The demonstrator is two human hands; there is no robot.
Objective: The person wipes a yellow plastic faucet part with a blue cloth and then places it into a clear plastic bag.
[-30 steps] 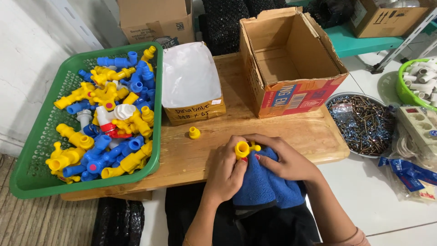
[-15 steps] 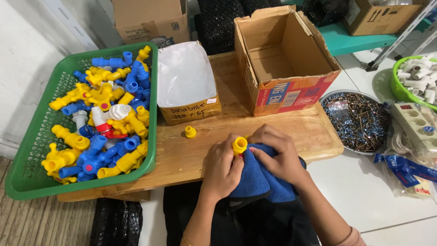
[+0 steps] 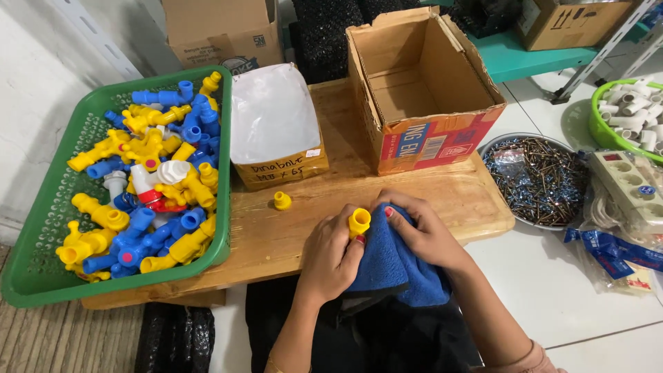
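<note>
both hands [image 3: 331,255] [image 3: 428,235] grip yellow fitting [image 3: 359,222], blue cloth [image 3: 390,266].

Fitting [image 3: 359,222]: glossy yellow plastic. Cloth [image 3: 390,266]: soft blue terry. Board [image 3: 290,238]: matt raw wood. Box [image 3: 421,90]: rough cardboard.

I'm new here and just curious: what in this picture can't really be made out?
- Yellow fitting, head view: its lower part is wrapped in the blue cloth and covered by the left hand and right hand.
- Open cardboard box: its near wall hides part of the floor inside.
- Green bowl of white pipe pieces: cut off by the right edge.
</note>
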